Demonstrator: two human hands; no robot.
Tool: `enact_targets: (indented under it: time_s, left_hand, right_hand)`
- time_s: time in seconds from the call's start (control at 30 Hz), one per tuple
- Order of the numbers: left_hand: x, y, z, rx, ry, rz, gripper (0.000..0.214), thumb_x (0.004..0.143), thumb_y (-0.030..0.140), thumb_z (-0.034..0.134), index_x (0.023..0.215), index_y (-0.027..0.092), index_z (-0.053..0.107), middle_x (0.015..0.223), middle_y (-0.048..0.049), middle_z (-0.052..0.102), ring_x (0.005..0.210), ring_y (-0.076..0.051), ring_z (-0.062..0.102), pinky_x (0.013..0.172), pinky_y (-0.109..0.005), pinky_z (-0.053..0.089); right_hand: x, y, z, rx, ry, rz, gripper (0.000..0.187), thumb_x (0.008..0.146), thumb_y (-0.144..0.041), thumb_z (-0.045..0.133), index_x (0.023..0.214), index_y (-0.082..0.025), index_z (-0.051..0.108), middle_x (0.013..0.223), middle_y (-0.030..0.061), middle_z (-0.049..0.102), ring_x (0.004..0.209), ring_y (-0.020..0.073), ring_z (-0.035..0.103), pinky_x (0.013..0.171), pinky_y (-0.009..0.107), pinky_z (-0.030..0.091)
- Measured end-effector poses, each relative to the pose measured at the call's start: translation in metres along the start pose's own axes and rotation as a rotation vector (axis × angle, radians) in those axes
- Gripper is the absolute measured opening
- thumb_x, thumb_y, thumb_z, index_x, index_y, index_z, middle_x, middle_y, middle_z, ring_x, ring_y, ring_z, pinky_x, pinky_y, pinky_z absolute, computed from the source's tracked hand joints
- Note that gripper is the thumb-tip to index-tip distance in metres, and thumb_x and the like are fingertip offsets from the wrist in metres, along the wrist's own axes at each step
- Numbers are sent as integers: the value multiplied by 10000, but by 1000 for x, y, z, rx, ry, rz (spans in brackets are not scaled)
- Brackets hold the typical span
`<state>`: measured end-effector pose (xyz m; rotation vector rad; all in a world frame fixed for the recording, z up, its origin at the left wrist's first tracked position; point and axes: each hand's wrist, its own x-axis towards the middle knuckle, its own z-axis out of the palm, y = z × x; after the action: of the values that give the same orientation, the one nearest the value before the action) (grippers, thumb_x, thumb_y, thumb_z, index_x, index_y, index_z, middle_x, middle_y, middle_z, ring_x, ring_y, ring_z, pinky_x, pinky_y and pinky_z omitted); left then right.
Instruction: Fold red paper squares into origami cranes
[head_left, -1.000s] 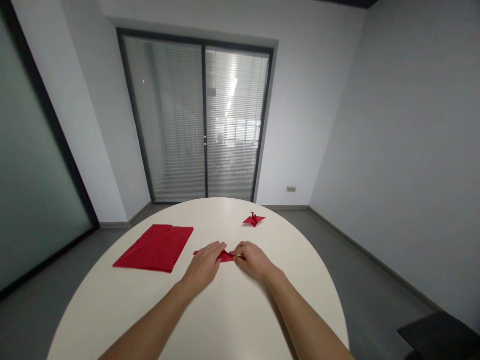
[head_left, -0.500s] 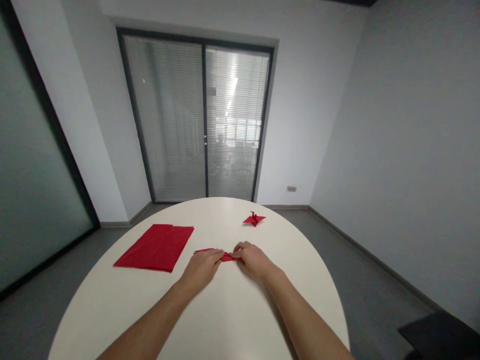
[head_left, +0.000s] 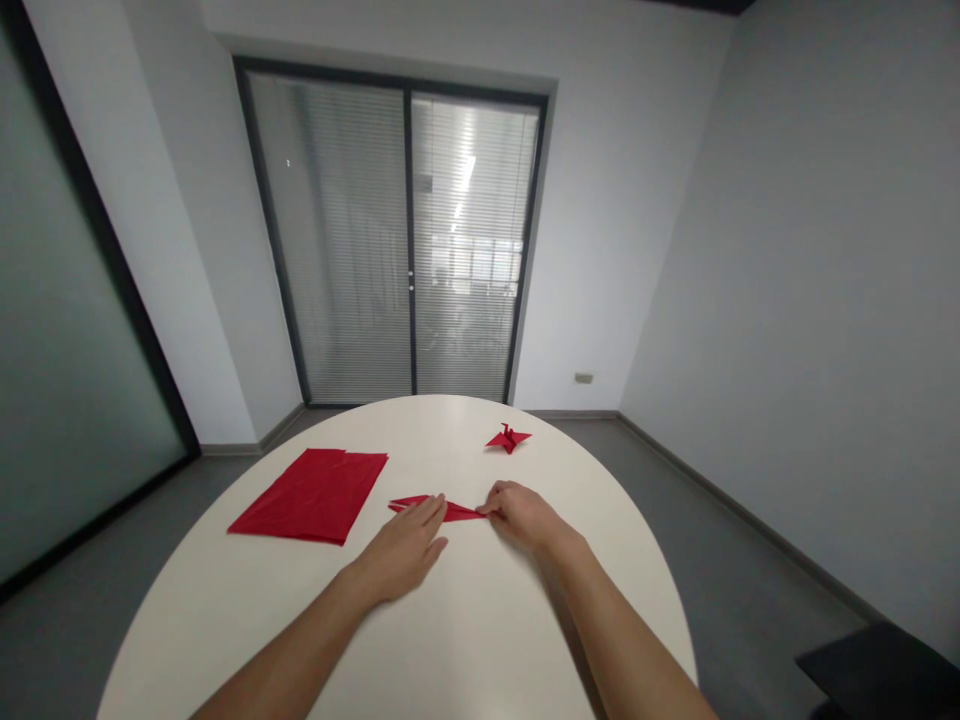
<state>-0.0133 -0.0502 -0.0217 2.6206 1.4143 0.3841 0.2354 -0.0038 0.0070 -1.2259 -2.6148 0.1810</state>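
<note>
A narrow piece of folded red paper [head_left: 459,512] lies across the table between my hands, pointed at its right end and split at its left end. My left hand [head_left: 405,545] lies flat over its left part, fingers stretched out and pressing it down. At the right tip, my right hand [head_left: 519,515] is closed in a pinch on the paper. Beyond my right hand stands a finished red paper crane [head_left: 508,438] with spread wings. A stack of red paper sheets [head_left: 311,497] rests to the left of my left hand.
The round white table [head_left: 450,640] carries all the paper. Past its far edge is a glass partition with blinds [head_left: 337,250]. A black object [head_left: 885,665] shows at the lower right, off the table.
My right hand has slid right along the paper to its tip. My left hand has flattened, its thumb now apart, and more of the folded paper shows.
</note>
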Motion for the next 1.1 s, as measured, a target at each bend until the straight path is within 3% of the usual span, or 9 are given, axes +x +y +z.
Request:
enact_targets:
  time_s: [0.1,0.17,0.23,0.37,0.57,0.67,0.8,0.97,1.1]
  left_hand:
    - [-1,1,2,3,-14,-17,581,992,395,347,1501,115,344,1580,-145,283,1465,-242,276,1185,-417,262]
    - [0,-1,6,11,-1,-16,581,990,379,346,1506,114,331,1582,-147,279,1469,-242,263,1190,-428,244]
    - [2,-3,11,22,16,-5,577,977,331,360,1513,122,316,1585,-137,276,1476,-239,243,1199,-441,215]
    - [4,-8,18,48,-17,-22,596,952,254,345,1522,93,282,1593,-137,253,1488,-241,199,1205,-455,188]
    - [3,-13,17,70,-20,-114,594,988,346,290,1518,78,285,1592,-163,236,1488,-260,195,1192,-478,203]
    - [2,-13,13,80,-18,-132,576,992,336,279,1507,81,313,1581,-161,275,1479,-263,230,1183,-487,219]
    - [2,-10,9,112,46,-102,528,970,267,324,1460,87,407,1533,-168,393,1432,-274,348,1161,-500,256]
    - [4,-5,7,141,158,-33,430,980,274,367,1343,140,555,1426,-159,541,1302,-287,504,1109,-502,324]
    - [6,-6,4,109,193,4,362,971,233,400,1234,178,643,1305,-130,641,1175,-281,590,1036,-468,406]
  right_hand:
    - [1,-10,0,-67,26,-3,352,872,-111,484,1076,-226,747,1085,94,717,1011,226,629,872,306,454]
    - [3,-21,6,-67,66,-28,404,886,-114,457,1216,-199,674,1237,117,666,1139,246,588,969,354,434]
    - [5,-33,16,-39,76,-57,491,915,-166,436,1400,-153,513,1437,148,521,1322,271,467,1097,426,350]
    - [5,-51,34,40,-88,7,602,995,-350,309,1530,-78,264,1588,188,236,1484,312,191,1185,547,173]
    - [2,-54,26,120,-263,183,700,999,-488,254,1556,-78,143,1617,159,58,1502,317,28,1195,562,92]
    - [0,-48,19,105,-247,179,664,999,-473,283,1551,-112,207,1618,144,139,1498,345,57,1181,587,119]
    - [2,-38,16,24,-35,21,510,975,-381,416,1442,-182,458,1540,135,387,1462,353,235,1148,599,208]
    - [12,-31,20,8,88,-219,308,945,-263,500,1193,-215,677,1312,100,635,1243,238,546,1104,411,344]
    - [14,-33,21,54,97,-208,275,939,-224,495,1075,-245,733,1141,54,725,1057,191,636,977,320,433]
